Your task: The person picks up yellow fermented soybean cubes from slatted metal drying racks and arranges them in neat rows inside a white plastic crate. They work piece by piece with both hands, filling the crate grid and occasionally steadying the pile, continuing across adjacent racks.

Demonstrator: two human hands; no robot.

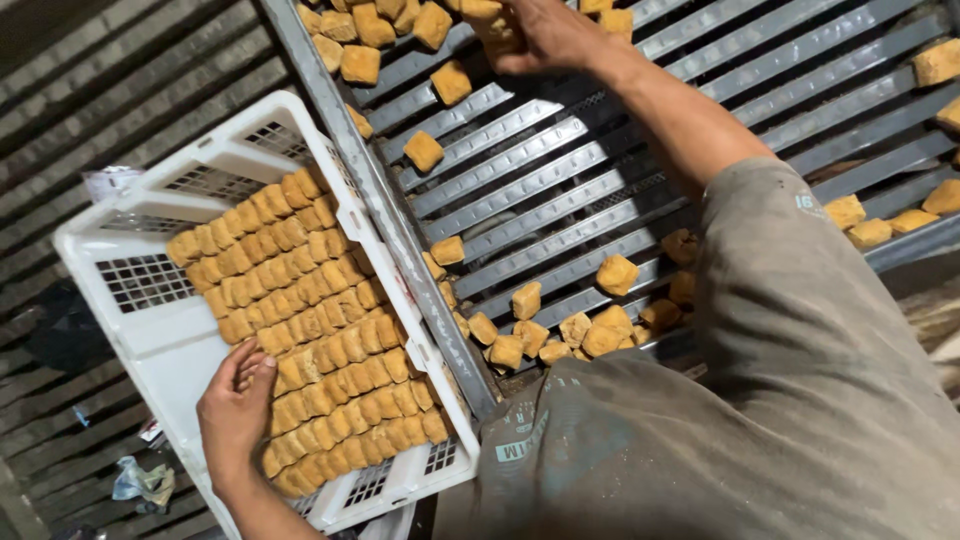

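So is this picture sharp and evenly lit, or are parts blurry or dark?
Head view: the white crate and its fried cubes are bright and sharp; the right hand at the top edge is slightly blurred; the left edge falls into shadow.

A corrugated metal floor [110,70] runs under everything. On it, lower left, lies a crumpled plastic wrapper [143,482], with a dark rag [62,330] further up and a pale scrap [108,181] above that.
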